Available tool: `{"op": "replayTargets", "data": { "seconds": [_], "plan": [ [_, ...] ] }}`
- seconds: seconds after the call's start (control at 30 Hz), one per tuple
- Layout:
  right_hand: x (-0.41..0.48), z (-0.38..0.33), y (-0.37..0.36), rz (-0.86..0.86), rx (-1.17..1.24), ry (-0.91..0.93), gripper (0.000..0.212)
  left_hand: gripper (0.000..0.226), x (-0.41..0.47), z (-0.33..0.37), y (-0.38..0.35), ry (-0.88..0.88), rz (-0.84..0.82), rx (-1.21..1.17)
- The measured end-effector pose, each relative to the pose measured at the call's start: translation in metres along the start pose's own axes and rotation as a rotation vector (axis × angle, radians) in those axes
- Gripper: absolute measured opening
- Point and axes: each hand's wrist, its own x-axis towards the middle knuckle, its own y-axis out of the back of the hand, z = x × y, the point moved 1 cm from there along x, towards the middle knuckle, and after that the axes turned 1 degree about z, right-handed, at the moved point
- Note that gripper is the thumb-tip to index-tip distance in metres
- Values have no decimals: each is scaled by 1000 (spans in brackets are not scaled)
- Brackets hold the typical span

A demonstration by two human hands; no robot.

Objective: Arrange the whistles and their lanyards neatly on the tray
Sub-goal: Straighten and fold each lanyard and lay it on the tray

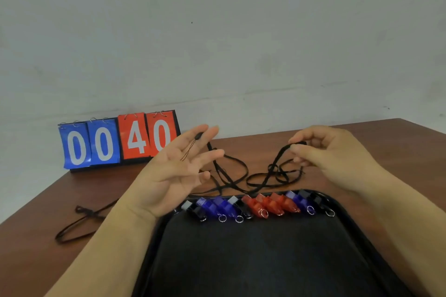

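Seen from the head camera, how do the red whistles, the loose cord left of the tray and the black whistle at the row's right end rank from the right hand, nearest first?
1. The black whistle, right end of the row, just below the right hand.
2. The red whistles, middle of the row.
3. The loose cord, far over on the left side.

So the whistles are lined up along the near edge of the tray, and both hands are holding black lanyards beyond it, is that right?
Not quite. The head view shows the whistles lined up along the far edge of the tray, not the near one. The rest holds: the left hand and the right hand both hold black lanyards beyond it.
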Motion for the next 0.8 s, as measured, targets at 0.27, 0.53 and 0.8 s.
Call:
{"op": "replayTargets", "data": {
  "seconds": [0.27,0.53,0.8],
  "plan": [
    [-7,-6,-3,-10,124,27,9,30,1,4,-36,-138,319,348],
    [-13,-9,-9,-75,184,20,15,33,2,3,-33,-197,471,504],
    [-17,-12,-14,-204,246,19,13,35,0,4,-43,-189,374,395]
  ]
}}
